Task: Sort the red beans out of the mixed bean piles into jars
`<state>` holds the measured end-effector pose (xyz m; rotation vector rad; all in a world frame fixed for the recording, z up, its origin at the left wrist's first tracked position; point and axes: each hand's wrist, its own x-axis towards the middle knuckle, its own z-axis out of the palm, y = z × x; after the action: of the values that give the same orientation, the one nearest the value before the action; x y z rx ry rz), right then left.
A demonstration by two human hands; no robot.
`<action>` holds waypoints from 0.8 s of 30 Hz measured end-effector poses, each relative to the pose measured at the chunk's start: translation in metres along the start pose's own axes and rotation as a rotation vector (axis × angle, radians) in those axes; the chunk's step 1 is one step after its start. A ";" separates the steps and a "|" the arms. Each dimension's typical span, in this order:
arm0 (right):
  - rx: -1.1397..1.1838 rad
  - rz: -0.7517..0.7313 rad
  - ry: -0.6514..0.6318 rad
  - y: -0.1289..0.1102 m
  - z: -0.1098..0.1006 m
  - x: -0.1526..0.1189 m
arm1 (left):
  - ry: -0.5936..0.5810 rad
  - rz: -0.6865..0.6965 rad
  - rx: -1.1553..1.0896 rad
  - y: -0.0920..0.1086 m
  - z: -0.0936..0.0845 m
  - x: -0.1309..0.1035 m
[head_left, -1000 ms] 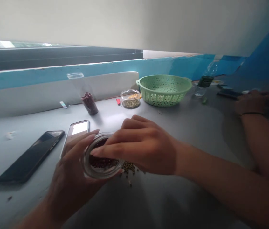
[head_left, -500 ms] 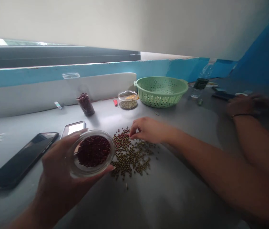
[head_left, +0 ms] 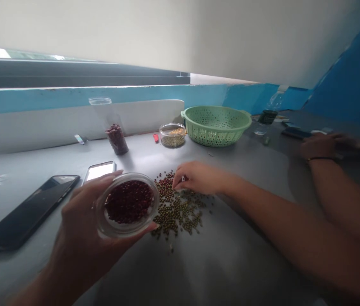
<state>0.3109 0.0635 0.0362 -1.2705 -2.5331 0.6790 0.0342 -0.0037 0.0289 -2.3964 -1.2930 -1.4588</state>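
A clear round jar [head_left: 129, 204] with dark red beans in it is held in my left hand [head_left: 84, 216], its open mouth tilted toward me. Just right of it, green and red beans [head_left: 180, 212] lie spread on the grey table [head_left: 231, 263]. At the top of this spread is my right hand [head_left: 195, 176], thumb and fingertips pinched together among the beans; whatever is between them is too small to make out.
Behind stand a clear container of red beans [head_left: 116, 138], a round clear tub [head_left: 172, 136], a red object [head_left: 156, 138] and a green basket [head_left: 216, 126]. Two phones [head_left: 30, 212] lie at left. A bottle [head_left: 267, 117] and another person's hands [head_left: 320, 146] are at right.
The jar in my left hand has shifted slightly right, and more of its beans face the camera. My right hand stays pinched at the beans. The view has moved a little.
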 end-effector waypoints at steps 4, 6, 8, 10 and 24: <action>0.005 -0.030 0.021 0.002 -0.003 -0.001 | 0.005 -0.031 -0.001 0.000 0.002 -0.002; 0.003 -0.020 0.011 0.001 -0.002 -0.001 | 0.003 -0.042 -0.007 -0.001 0.002 -0.003; -0.006 -0.007 -0.006 0.000 0.000 0.000 | 0.001 -0.038 -0.012 -0.002 0.003 -0.004; -0.013 0.002 -0.028 0.000 0.002 0.001 | 0.004 -0.030 -0.012 -0.003 0.003 -0.005; 0.018 0.025 0.081 -0.003 0.006 -0.002 | 0.000 -0.040 0.003 0.007 0.002 0.001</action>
<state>0.3081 0.0585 0.0328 -1.2983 -2.4450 0.6403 0.0400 -0.0068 0.0306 -2.3824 -1.3496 -1.4656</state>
